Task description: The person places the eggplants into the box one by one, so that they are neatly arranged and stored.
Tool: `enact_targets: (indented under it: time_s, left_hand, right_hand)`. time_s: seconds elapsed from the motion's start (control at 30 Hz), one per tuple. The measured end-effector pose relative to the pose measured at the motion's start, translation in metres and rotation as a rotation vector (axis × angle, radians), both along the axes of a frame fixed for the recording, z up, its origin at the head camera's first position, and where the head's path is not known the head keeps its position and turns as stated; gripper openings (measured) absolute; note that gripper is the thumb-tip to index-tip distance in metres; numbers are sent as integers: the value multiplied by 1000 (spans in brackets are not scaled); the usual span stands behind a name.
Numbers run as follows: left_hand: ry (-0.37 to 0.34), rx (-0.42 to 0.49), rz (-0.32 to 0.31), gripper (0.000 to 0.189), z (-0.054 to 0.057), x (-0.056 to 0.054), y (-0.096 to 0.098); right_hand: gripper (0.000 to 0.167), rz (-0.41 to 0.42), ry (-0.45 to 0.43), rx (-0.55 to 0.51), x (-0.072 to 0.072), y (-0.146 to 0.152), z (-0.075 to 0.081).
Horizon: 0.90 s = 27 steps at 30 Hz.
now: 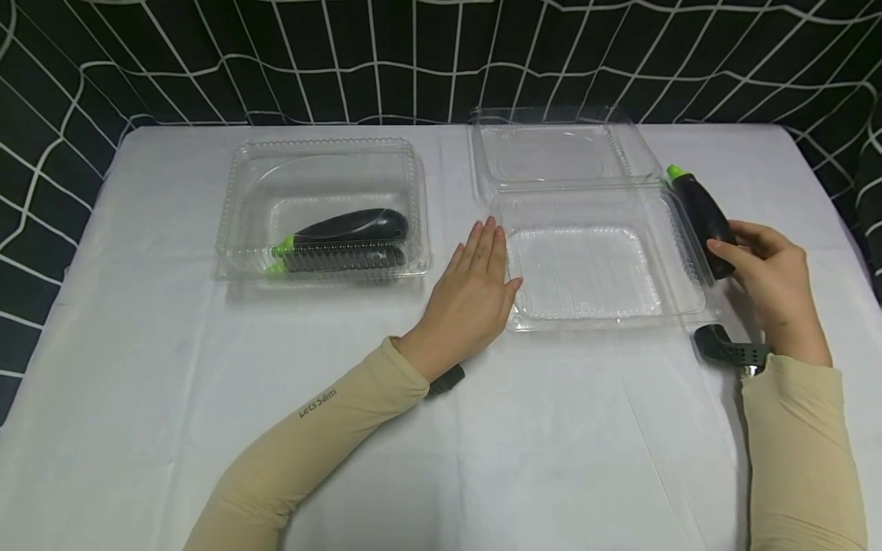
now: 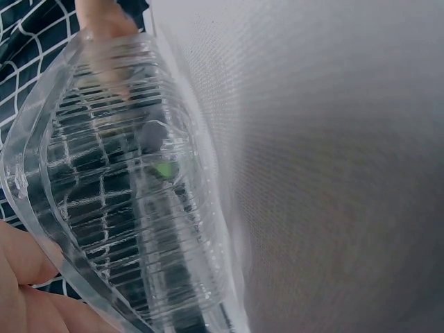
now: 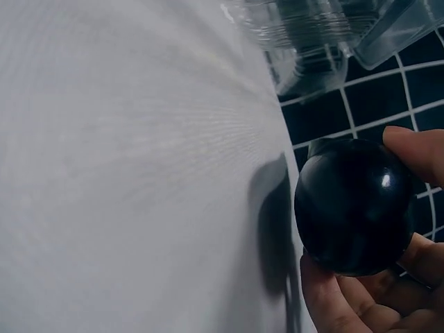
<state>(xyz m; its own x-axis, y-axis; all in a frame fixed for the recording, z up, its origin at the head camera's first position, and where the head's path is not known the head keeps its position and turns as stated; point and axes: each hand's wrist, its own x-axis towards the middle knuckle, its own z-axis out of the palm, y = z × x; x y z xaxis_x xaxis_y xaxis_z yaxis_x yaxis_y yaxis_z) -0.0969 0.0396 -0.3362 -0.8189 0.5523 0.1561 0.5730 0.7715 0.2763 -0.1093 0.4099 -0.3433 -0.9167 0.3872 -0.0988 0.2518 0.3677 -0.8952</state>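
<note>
My right hand [image 1: 775,283] grips the wide end of a black tool handle [image 1: 704,214] with a bright green tip, thumb on one side and fingers on the other. In the right wrist view, the handle's rounded end [image 3: 354,205] hides the rest of it. The handle slants beside the right wall of a clear plastic clamshell container [image 1: 586,264], whose lid [image 1: 565,153] is folded back, away from me. At that container's left rim, my left hand [image 1: 472,291] rests with its fingers straight and close together. The left wrist view shows its fingers [image 2: 28,263] by the rim.
On the left stands a second clear container [image 1: 320,180], closed, with a black handle [image 1: 354,227] with a green collar inside, mirrored in the front wall. A white cloth covers the table [image 1: 331,474]. Behind hangs dark fabric [image 1: 427,46] with a white grid.
</note>
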Motion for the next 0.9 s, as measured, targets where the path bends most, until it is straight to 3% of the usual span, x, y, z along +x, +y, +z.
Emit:
enact_targets:
  time_s: [0.13,0.27,0.4,0.53,0.73,0.9]
  left_hand:
    - [6,4,-4,60,0,1,0]
    - [4,6,-4,60,0,1,0]
    - [-8,16,-4,60,0,1,0]
    - [-13,23,-7,60,0,1,0]
    - [-8,21,-7,60,0,1,0]
    - [-14,28,-7,60,0,1,0]
  right_hand:
    - [36,-29,49,-49,-5,9,-5]
    - [40,-45,117,-126,-14,33,-20]
    - [53,-62,109,-68,-22,54,-32]
    - [55,-74,135,-41,-26,63,-37]
    - [48,-108,166,-19,-14,33,-9]
    - [43,-73,239,-128,-2,2,19]
